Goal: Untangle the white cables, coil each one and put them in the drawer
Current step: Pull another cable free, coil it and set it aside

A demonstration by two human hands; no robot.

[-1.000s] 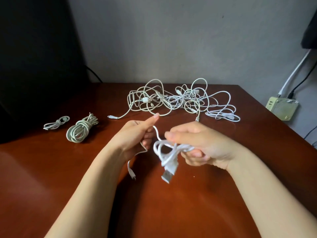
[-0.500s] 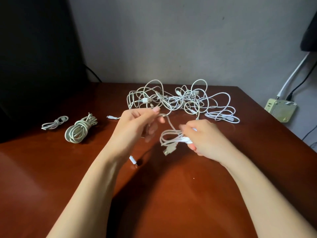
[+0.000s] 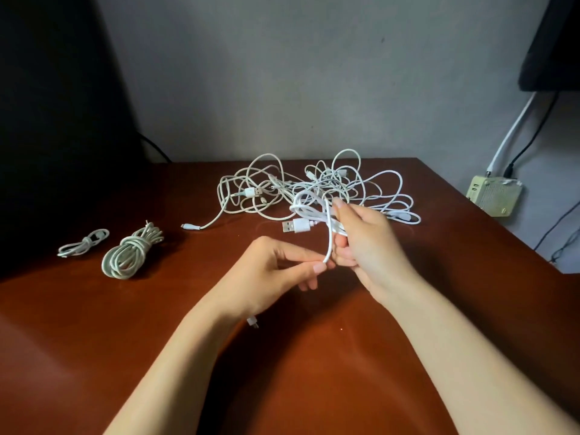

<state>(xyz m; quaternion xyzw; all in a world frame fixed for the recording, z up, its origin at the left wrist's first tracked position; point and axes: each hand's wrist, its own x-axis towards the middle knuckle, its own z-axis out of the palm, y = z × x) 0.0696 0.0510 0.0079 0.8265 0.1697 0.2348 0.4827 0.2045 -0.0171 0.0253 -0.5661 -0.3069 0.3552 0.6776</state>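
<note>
Left fingers [image 3: 320, 267]: thumb and forefinger pinched on one strand of the white cable [image 3: 328, 243], just beside the right hand's knuckles; the other fingers are curled under.
Right fingers [image 3: 340, 205]: curled round the gathered loops of the same cable, with the thumb tip on top.
Left hand [image 3: 276, 271]: low over the table [image 3: 314, 372], palm turned inward.
Right hand [image 3: 373, 246]: held above the table, near the front edge of the tangle [image 3: 270, 186].
USB plug [image 3: 296, 226]: sticks out leftward from the held loops.
Small connector [image 3: 252, 322]: peeks out under the left wrist; its lead is hidden by the hand.
Coiled cables: a thick bundle [image 3: 128, 255] and a thin bundle [image 3: 83, 244] lie on the table at far left, near each other.
Hard to make out: how many cables make up the tangle; a dark mass [image 3: 47, 120] at left.
Beige box [image 3: 494, 196]: past the table's right edge, with leads running up.
Change: the left hand has dropped from near the tangle to meet the right; the held loops have risen.
</note>
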